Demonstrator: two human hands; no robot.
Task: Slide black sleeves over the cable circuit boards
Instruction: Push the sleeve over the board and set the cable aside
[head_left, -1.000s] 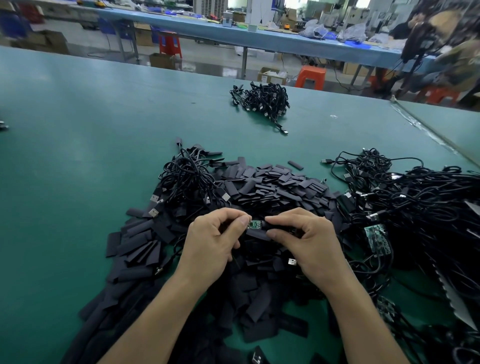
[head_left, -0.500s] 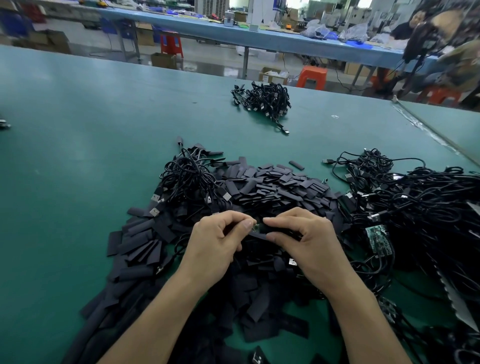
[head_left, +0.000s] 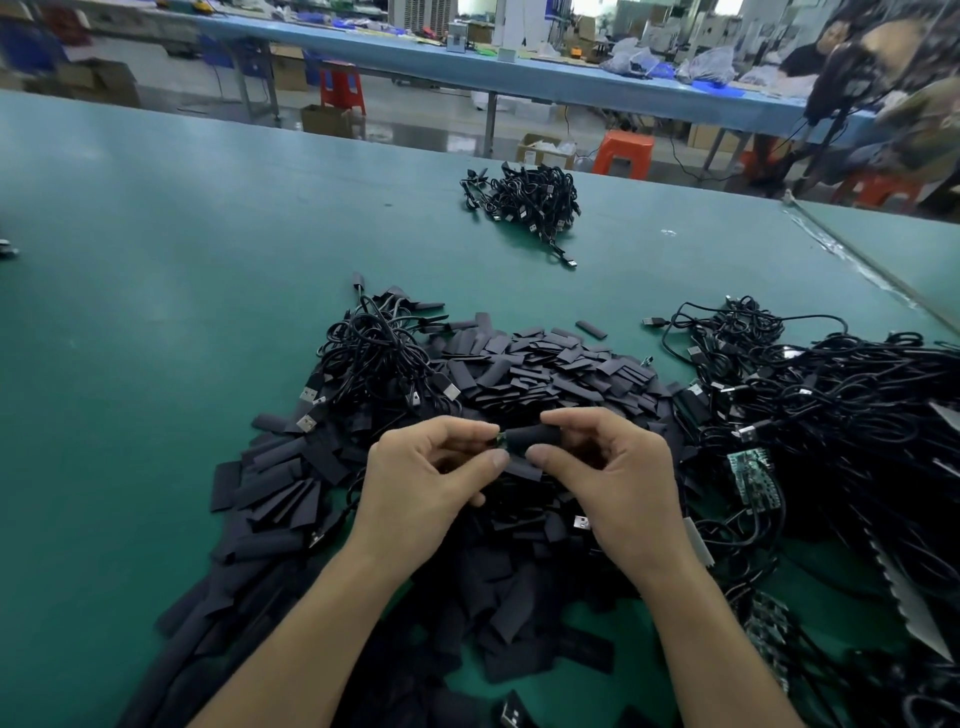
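The left hand and right hand meet just above the near part of the pile of black sleeves on the green table. Between them they hold one black sleeve, lifted clear of the pile.

The left thumb and forefinger are closed in a pinch on the small green end of a circuit board that sticks out of the sleeve's left mouth. The remaining left fingers are curled loosely under the palm. The right forefinger lies along the top of the sleeve and the right thumb presses from below, so this hand grips the sleeve itself. The other right fingers are bent inward.

The sleeve's long axis runs left to right, nearly level, with the exposed board end pointing toward the left hand.

To the right of the pile lies a big tangle of black cables, with a bare green circuit board at its near edge. Beyond the pile sits a smaller cable bundle.
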